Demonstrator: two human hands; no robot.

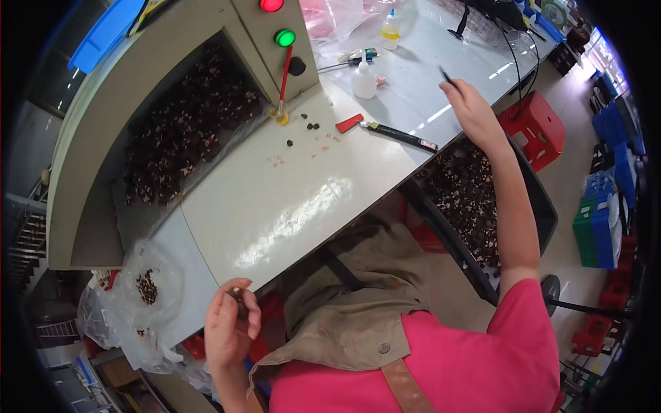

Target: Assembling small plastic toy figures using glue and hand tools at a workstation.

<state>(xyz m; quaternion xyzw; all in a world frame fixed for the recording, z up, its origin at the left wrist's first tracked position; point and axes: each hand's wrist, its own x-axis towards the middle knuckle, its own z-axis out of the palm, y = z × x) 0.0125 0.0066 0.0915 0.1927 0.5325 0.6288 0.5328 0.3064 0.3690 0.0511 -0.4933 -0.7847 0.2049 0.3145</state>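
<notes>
A beige cabinet [82, 199] is standing at the far left, its opening showing a heap of dark pieces [200, 117]. The pale table [255, 213] is running from it toward the upper right, its glossy top giving a bright ground against which small dark things should be easy to check. A black crate [447, 241] is sitting under the right forearm, holding more dark pieces, so the elbow seems best lifted well over its rim. A clear plastic bag [169, 265] with a small pile inside is lying near the left hand [227, 330].

That hand is hanging just off the table's near edge, its fingers curling narrowly around a dark lump [240, 297]; a light hold, thumb opposing fingertips, would probably steady it without hiding its surface. The right hand [475, 113] is reaching over the table's right side, thumb and forefinger pinching a thin dark tool [448, 77]; a grip near its tip would likely give finer control.

A white squeeze bottle [363, 81] is standing upright beyond a black knife [399, 136], which is lying where a sleeve or wrist could catch it. Little dark bits [313, 126] are lying loose nearby, worth not brushing aside.
</notes>
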